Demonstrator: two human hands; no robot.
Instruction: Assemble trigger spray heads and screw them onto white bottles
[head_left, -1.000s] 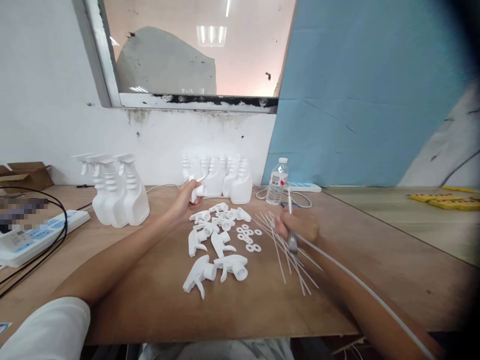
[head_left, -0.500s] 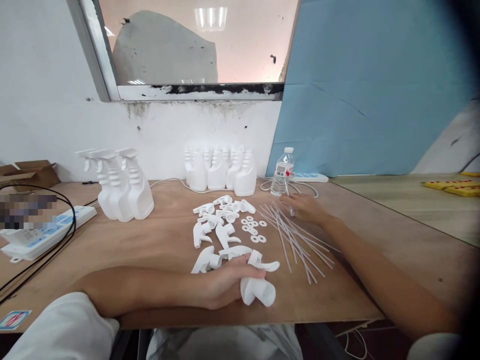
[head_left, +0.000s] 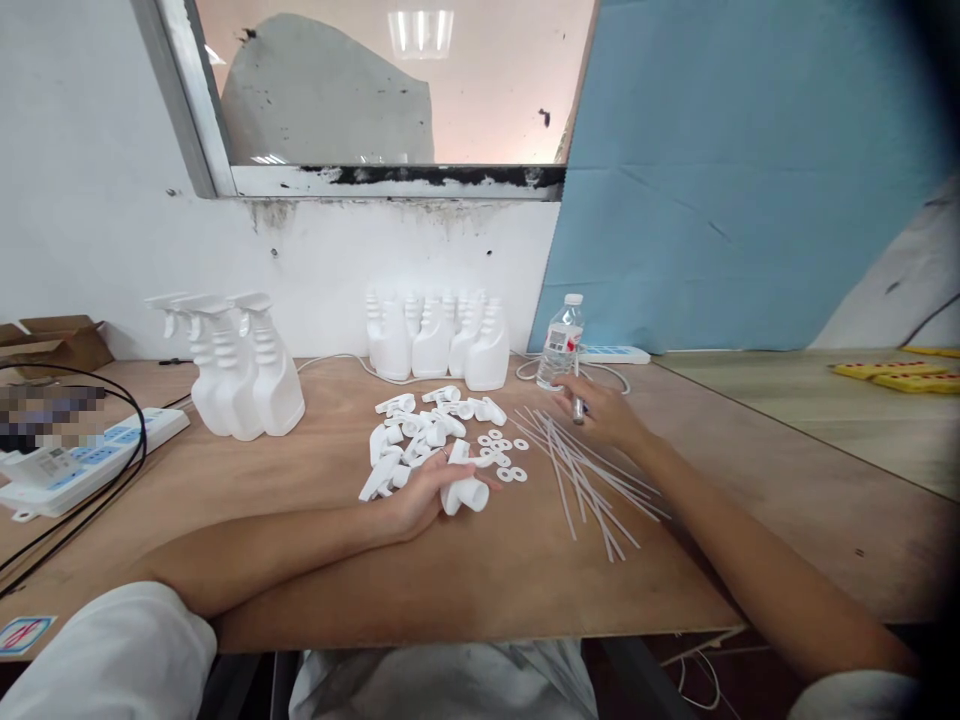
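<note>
Washers (head_left: 496, 456) and straws (head_left: 579, 465) separate left hand (head_left: 420, 500), gripping spray head (head_left: 461, 492), from right hand (head_left: 606, 410), clasping slim tool (head_left: 578, 411).

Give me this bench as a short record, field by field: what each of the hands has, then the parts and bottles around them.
Left hand: holds a white trigger above the table
Right hand: holds a slim tool, its type unclear
Pile: more white triggers, beyond the left hand
Washers: white rings, right of the pile
Tubes: thin, white, loosely crossed, right of the washers
Bottles at back: white, no triggers on
Bottles at left: three, triggers on
Water bottle: clear, capped, beyond the right hand
</note>
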